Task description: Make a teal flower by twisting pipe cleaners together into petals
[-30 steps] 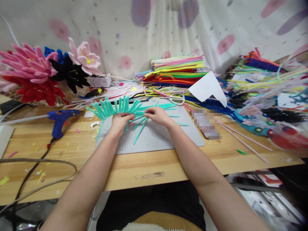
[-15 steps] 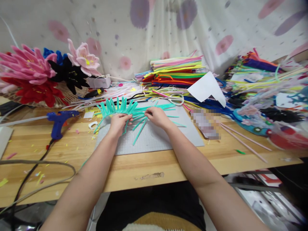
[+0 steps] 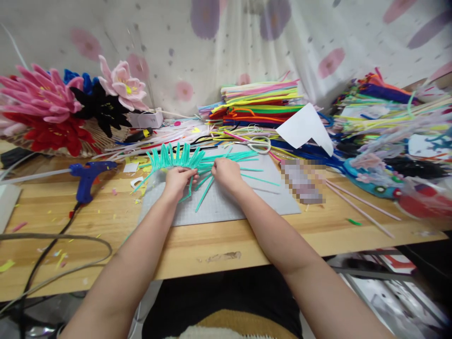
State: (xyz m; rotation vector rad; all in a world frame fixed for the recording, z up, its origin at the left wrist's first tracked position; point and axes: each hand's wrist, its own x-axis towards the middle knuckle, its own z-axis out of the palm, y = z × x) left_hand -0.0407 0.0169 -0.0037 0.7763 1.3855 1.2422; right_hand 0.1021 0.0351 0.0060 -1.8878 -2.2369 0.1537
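A row of teal pipe cleaners point(image 3: 172, 157), many bent into upright loops, stands at the left part of a grey cutting mat point(image 3: 243, 205). My left hand point(image 3: 179, 181) is closed at the near side of this row, thumb and fingers pinching a teal pipe cleaner. To its right, my right hand point(image 3: 228, 175) is curled with its fingertips pressed together on a teal strand; the hand itself hides the exact grip. Loose straight teal pipe cleaners point(image 3: 260, 179) fan out on the mat behind and beside my right hand.
A blue glue gun point(image 3: 86, 179) with its cord lies left. Scissors point(image 3: 259, 144) rest behind the mat, before stacked coloured pipe cleaners point(image 3: 261, 106). White paper point(image 3: 305, 129) and a blurred-out object point(image 3: 303, 181) are right. Fuzzy flowers point(image 3: 42, 99) stand back left.
My right hand has turned slightly and curled further, staying close to the same spot. My left hand and the looped row have shifted a little to the right in view.
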